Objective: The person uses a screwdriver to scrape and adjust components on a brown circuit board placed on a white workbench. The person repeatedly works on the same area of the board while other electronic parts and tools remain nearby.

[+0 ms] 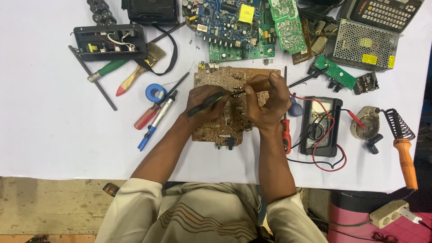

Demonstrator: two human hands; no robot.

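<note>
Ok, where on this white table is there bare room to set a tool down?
Bare: the table's left side below the paintbrush, and the front strip under the brown circuit board. Crowded: the back edge with green boards, and right around the multimeter and soldering iron.

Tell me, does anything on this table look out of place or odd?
The soldering iron lies on the white table beside its coil stand, not in it. Both hands work on the brown circuit board.

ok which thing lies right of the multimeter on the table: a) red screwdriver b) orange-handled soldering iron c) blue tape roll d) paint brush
b, the orange-handled soldering iron lies at the table's right edge, past the multimeter; the other three things lie to the multimeter's left.
</note>
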